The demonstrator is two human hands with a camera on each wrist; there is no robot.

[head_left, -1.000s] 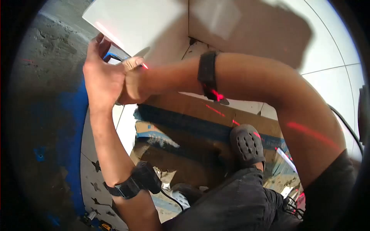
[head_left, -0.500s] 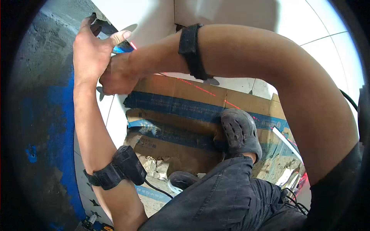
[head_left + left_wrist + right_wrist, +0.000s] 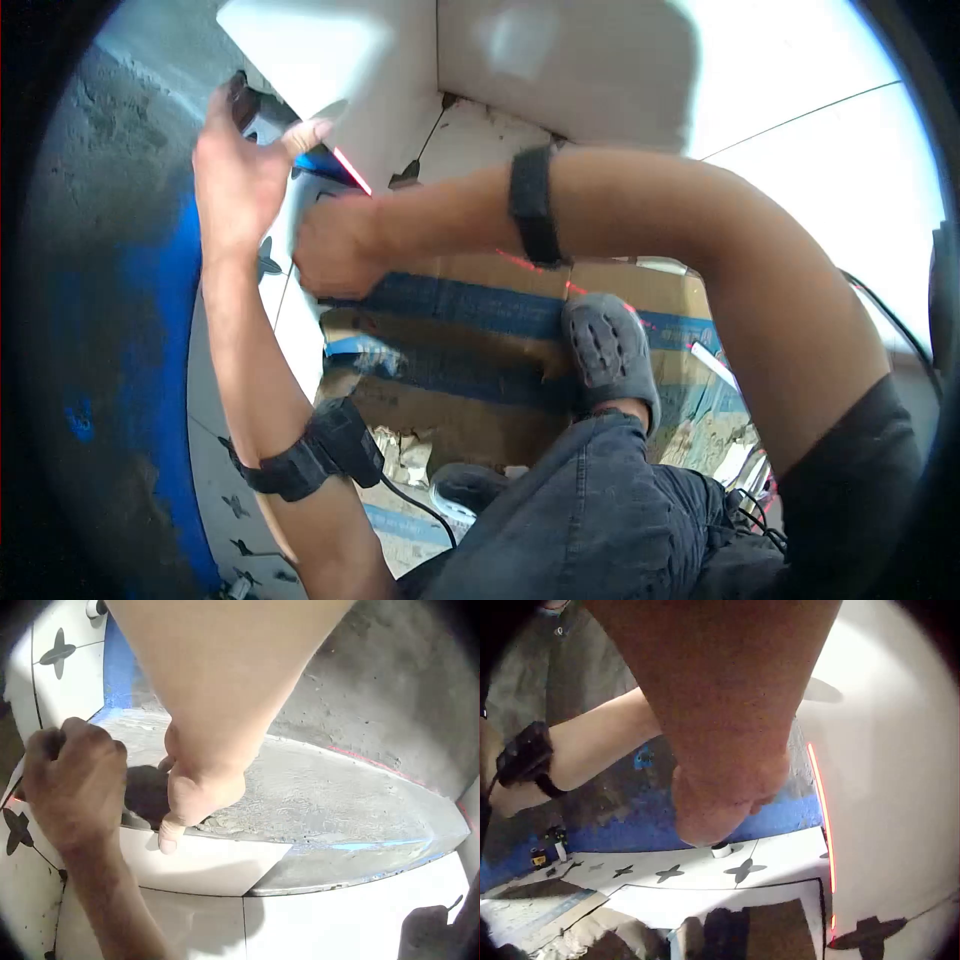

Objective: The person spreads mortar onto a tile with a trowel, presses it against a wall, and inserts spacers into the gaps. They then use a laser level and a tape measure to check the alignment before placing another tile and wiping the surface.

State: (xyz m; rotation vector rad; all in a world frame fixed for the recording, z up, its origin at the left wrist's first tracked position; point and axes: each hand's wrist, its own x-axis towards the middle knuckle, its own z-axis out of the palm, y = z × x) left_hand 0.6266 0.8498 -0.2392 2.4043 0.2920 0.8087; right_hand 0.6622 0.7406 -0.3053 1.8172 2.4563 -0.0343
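White tile (image 3: 202,862), set, I judge; grey ledge (image 3: 337,802) beside it untiled; left hand (image 3: 204,787) touching tile, right hand (image 3: 75,780) near, both grips unclear.

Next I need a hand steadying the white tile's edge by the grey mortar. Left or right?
Left, I'd judge. The left hand already has its thumb at the white tile's edge; the right hand is curled beside it, off that edge.

Tiles (image 3: 675,874) white with dark cross motifs; laser line (image 3: 822,814) red; cardboard (image 3: 480,340) brown, blue-banded.
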